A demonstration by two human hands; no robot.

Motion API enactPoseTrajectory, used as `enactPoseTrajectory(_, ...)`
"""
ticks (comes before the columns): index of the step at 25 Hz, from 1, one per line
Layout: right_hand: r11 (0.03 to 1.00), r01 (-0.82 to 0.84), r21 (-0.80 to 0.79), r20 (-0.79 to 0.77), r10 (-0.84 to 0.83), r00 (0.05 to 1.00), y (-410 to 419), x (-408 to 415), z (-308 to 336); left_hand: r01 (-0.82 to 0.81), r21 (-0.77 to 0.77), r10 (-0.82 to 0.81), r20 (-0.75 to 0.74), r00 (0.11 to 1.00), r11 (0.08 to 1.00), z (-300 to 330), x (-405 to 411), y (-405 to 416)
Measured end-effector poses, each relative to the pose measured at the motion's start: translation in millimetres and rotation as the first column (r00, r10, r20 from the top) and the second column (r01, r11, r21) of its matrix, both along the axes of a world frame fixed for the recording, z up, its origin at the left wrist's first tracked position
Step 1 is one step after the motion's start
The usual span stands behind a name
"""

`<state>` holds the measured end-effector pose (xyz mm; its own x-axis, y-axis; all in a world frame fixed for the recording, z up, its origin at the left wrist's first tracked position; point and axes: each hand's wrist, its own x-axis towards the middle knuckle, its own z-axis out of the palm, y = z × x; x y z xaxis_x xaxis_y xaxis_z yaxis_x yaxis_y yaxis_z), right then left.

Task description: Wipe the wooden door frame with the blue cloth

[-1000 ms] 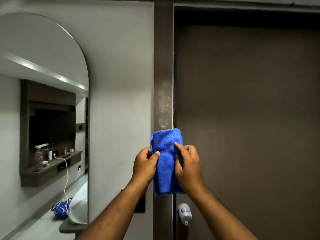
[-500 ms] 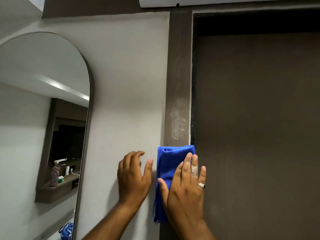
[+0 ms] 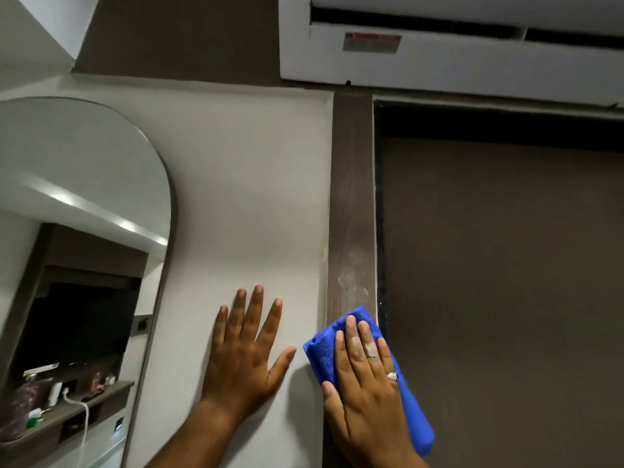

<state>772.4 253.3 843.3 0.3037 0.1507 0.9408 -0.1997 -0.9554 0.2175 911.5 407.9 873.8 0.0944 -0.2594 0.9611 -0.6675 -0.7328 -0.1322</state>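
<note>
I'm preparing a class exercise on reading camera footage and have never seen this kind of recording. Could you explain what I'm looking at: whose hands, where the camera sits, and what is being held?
There is no machine here. A person wears a camera on the head, so you see their own two bare hands from above and behind. The right hand presses a folded blue cloth flat against the brown wooden door frame, just below a whitish smudge. The left hand rests open on the pale wall, holding nothing. Left of it hangs an arched mirror; the dark door is on the right, and a white air conditioner is mounted above.
</note>
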Motion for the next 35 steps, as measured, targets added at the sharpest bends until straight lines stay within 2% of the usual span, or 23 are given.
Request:
enactPoseTrajectory(3,0.976,-0.036,-0.215,-0.061,0.023,0.998,-12,-9,57,0.001,0.016,-0.001,0.007,1.0,1.0,-8,-1,4)
enactPoseTrajectory(4,0.972,-0.027,-0.235,-0.075,0.01,0.997,-15,-10,72,0.002,0.017,-0.002,0.013,1.0,1.0,-14,-3,8)
enactPoseTrajectory(7,0.997,-0.011,-0.079,0.038,0.014,0.999,-23,-11,106,0.035,0.019,-0.036,0.03,0.999,0.999,-27,-10,9)
enactPoseTrajectory(9,1.0,0.008,0.029,0.055,-0.01,0.998,-26,-12,99,0.015,0.023,-0.016,0.037,0.999,1.0,-6,-10,-2)
enactPoseTrajectory(11,0.999,0.028,-0.031,0.109,-0.024,0.994,-23,-1,88,0.08,-0.025,-0.078,0.065,0.995,0.996,37,5,-14)
enactPoseTrajectory(13,0.994,0.055,-0.095,0.064,-0.049,0.997,-20,-8,75,0.059,0.011,-0.059,0.067,0.996,0.998,64,2,-22)
enactPoseTrajectory(15,0.984,0.089,-0.157,0.039,-0.084,0.996,-14,-3,73,0.057,-0.011,-0.057,0.053,0.997,0.998,64,0,-21)
enactPoseTrajectory(18,0.972,0.135,-0.194,-0.008,-0.139,0.99,-1,0,122,0.029,-0.044,-0.026,0.076,0.997,0.999,59,7,-15)
enactPoseTrajectory(22,0.982,0.189,-0.016,-0.041,-0.189,0.981,14,-4,197,0.026,-0.034,-0.023,0.065,0.998,0.999,58,8,-15)
enactPoseTrajectory(23,0.977,0.211,-0.02,-0.053,-0.212,0.976,14,-7,203,0.021,-0.023,-0.019,0.072,0.997,1.0,59,9,-13)
enactPoseTrajectory(27,0.922,0.289,-0.258,-0.026,-0.305,0.952,-3,-28,165,-0.003,0.063,-0.006,0.146,0.989,0.998,70,16,-2)
enactPoseTrajectory(29,0.924,0.269,-0.273,-0.072,-0.299,0.952,-11,-24,135,-0.001,0.092,-0.013,0.151,0.988,0.996,75,16,0)
enactPoseTrajectory(31,0.944,0.233,-0.235,-0.092,-0.26,0.961,-13,-16,135,0.006,0.079,-0.018,0.147,0.989,0.997,81,13,-2)
enactPoseTrajectory(35,0.976,0.133,-0.17,-0.07,-0.147,0.987,-14,-8,216,-0.007,0.06,-0.003,0.163,0.987,0.998,98,13,-6)
